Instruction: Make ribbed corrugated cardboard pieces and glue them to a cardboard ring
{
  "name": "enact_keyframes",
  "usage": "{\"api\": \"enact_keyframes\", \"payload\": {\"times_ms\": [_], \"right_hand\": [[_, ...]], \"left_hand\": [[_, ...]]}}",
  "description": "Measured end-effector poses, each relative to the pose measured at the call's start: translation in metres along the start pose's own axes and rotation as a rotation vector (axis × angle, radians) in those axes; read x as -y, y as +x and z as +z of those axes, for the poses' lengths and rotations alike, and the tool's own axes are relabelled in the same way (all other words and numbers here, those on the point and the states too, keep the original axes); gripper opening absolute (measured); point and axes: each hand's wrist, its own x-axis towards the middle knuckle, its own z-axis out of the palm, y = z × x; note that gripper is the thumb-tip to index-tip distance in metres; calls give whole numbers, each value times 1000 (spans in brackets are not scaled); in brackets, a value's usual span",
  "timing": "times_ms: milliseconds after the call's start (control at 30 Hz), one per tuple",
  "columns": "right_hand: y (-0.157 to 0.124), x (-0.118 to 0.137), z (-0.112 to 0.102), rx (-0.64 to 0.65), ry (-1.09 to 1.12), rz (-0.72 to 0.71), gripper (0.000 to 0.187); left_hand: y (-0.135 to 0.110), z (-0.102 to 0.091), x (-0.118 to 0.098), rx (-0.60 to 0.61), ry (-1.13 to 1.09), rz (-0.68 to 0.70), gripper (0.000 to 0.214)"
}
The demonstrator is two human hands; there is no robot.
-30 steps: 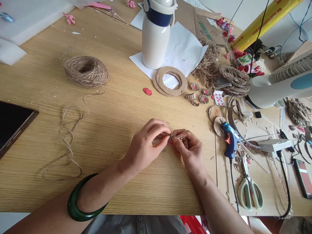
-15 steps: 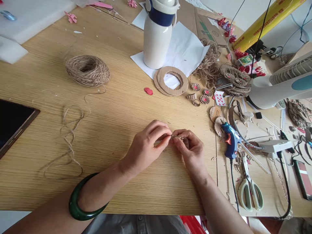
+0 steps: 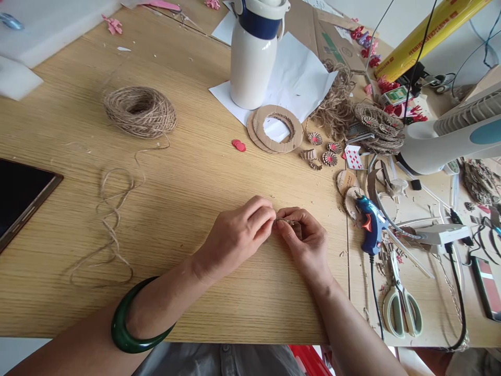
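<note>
My right hand [image 3: 309,237] pinches a small brown strip [image 3: 288,221], which looks like corrugated cardboard; the fingers cover most of it. Against its left end, my left hand [image 3: 242,235] is closed in a pinch, fingertips meeting those of the right. Both hands are just above the wooden table near its front edge. Beyond them lie red paper discs [image 3: 239,145], two overlapping cardboard rings [image 3: 260,125] and several small pleated cardboard rosettes [image 3: 329,159] with red centres.
A twine coil [image 3: 141,112] sits at the left, its loose strand trailing forward, with a dark tablet [image 3: 23,198] beside it. Behind stands a white bottle [image 3: 253,62] on paper. To the right are a blue glue gun [image 3: 371,224], scissors [image 3: 402,308] and cables.
My left fingers have curled closer together at the strip's left end, closing the gap between thumb and fingers. My right hand has barely moved.
</note>
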Motion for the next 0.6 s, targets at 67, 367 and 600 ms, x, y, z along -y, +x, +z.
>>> {"api": "enact_keyframes", "payload": {"times_ms": [67,367,600], "right_hand": [[1,-2,-1,-3,66,58,13],[4,0,-2,-4,288,194,15],[2,1,-2,-12,279,179,12]], "left_hand": [[1,0,-1,12,-15,7,12],[2,2,1,-30,-304,-122,10],[3,-1,-3,-107,-464,-276,7]]}}
